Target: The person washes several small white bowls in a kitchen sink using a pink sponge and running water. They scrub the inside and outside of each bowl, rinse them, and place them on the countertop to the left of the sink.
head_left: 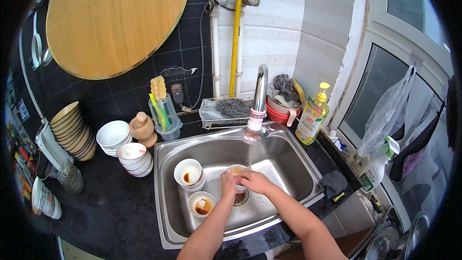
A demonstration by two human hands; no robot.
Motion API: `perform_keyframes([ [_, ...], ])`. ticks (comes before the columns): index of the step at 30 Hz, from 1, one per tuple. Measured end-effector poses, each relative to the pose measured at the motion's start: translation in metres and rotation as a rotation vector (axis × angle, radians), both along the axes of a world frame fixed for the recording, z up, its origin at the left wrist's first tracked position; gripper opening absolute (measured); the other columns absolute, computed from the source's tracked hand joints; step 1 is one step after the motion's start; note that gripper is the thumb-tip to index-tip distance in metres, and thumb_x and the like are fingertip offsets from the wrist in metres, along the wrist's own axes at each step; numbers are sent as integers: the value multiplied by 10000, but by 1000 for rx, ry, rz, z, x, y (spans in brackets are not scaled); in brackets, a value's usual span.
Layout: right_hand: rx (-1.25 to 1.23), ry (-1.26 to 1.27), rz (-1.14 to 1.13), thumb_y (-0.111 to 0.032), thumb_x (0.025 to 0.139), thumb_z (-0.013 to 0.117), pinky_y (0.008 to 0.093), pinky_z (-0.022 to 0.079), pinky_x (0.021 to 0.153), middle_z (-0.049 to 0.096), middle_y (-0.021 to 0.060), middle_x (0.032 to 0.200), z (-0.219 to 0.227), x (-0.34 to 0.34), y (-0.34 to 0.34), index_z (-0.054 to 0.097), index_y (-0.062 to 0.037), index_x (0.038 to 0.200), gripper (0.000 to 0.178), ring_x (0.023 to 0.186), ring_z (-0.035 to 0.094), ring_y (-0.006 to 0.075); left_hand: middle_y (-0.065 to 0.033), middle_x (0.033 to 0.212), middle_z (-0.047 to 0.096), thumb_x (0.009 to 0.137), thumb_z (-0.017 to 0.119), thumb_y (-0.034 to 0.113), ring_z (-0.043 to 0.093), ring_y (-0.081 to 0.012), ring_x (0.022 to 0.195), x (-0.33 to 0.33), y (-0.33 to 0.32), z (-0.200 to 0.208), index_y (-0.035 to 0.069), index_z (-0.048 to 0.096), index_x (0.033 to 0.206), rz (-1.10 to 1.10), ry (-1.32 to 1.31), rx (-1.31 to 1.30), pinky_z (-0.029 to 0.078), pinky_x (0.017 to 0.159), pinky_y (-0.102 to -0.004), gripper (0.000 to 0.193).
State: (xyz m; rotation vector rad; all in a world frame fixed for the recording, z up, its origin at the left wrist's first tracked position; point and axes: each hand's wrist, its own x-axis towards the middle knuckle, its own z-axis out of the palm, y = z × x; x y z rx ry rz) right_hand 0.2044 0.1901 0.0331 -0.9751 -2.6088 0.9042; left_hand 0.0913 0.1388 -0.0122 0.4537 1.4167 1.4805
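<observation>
Over the drain of the steel sink (285,207), I hold a small white bowl (237,168) under the running tap (260,91). My left hand (228,184) is closed on the near left side of the bowl. My right hand (255,182) is closed at its right side, the fingers reaching across toward the left hand and partly hiding the bowl. Water falls from the tap at the bowl's far edge. Left of my hands, a stack of white bowls (187,169) stands in the sink, the top one with brown liquid. Nearer sits another white bowl (198,196) holding brown liquid.
On the counter left of the sink stand stacked bowls (114,135), wooden pestle and mortar (143,129) and a utensil holder (166,115). Behind the sink is a wire rack (226,110) with scourers. To the right are a soap bottle (312,118) and a dark cloth (333,184).
</observation>
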Motion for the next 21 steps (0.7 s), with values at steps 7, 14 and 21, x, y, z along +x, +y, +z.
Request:
perform_keyframes([
  [7,235,184,224,-507,789,485,342,386,871,503,183,1144,4,4,-6,482,-59,1152,576,1035,499,305,-154,950,540,898,303,457,588,-273,761,-7,0,8,57,418,1105,-103,-21,-146,531,560,-412,464],
  [14,181,-18,90,-427,701,646,320,448,773,598,147,980,8,-2,-13,556,-112,1101,517,887,582,268,-127,902,563,803,309,655,601,-255,701,-27,5,-15,73,505,1001,-241,-237,-243,518,543,-364,645],
  [21,-777,560,-412,-487,802,538,309,457,759,601,62,1003,-10,10,20,515,14,1115,591,888,586,190,-93,1170,505,792,290,682,513,-261,1038,-5,1,19,96,377,1242,-376,-102,-146,442,808,-418,744],
])
